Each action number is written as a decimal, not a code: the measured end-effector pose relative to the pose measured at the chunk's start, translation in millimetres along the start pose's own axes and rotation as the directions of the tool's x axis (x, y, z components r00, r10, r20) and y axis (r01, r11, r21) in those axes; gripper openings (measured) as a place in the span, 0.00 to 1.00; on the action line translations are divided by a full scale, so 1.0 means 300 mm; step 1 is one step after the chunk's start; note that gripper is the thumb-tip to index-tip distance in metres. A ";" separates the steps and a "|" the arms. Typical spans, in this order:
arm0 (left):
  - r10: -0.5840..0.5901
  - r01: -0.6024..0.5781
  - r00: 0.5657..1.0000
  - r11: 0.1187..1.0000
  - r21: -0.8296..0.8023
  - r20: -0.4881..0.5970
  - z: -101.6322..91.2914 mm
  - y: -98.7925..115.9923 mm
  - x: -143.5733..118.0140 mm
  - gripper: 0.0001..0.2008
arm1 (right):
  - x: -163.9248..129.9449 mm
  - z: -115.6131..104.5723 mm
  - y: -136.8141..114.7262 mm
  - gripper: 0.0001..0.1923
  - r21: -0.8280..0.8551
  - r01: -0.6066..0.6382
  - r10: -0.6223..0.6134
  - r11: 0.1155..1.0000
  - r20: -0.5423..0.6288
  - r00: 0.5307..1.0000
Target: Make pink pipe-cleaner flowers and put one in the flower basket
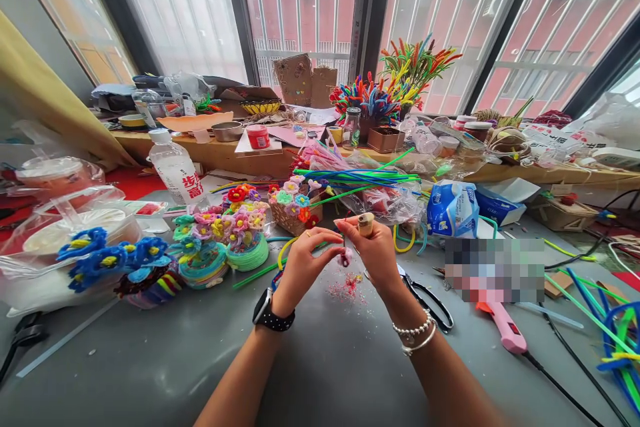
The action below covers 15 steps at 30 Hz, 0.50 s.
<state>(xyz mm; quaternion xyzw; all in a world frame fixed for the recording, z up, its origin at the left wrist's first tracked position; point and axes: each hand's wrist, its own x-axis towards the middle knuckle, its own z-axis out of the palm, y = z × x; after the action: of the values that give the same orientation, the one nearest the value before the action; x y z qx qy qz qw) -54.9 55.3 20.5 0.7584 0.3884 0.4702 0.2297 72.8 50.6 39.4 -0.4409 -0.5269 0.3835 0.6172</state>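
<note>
Above a grey tabletop (310, 360), the person's left hand (303, 261) and right hand (373, 250) are meeting, fingertips pinching narrowly on a small pink fuzzy pipe-cleaner piece (345, 257); the right hand is also gripping a short tan cylinder (365, 223). Pink trimmings (346, 287) are lying just below. Behind, a small woven basket (289, 219) is holding pipe-cleaner flowers, a clear plastic bag (350, 177) is holding green and blue pipe-cleaner stems, and black scissors (431, 301) are lying near the right wrist.

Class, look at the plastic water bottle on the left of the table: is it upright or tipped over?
Upright: the water bottle stands on its base, white cap on top.
</note>
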 end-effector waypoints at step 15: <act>-0.008 0.008 0.996 1.000 0.000 0.089 0.019 -0.029 -0.004 0.08 | 0.017 -0.025 -0.014 0.12 0.207 -0.087 0.094 0.974 -0.023 0.995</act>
<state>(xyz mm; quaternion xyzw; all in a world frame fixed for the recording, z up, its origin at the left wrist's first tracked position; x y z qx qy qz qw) -53.4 59.6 11.0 0.7771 0.3805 0.4351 0.2489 81.0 53.1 44.6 -0.4044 -0.4534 0.4565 0.6500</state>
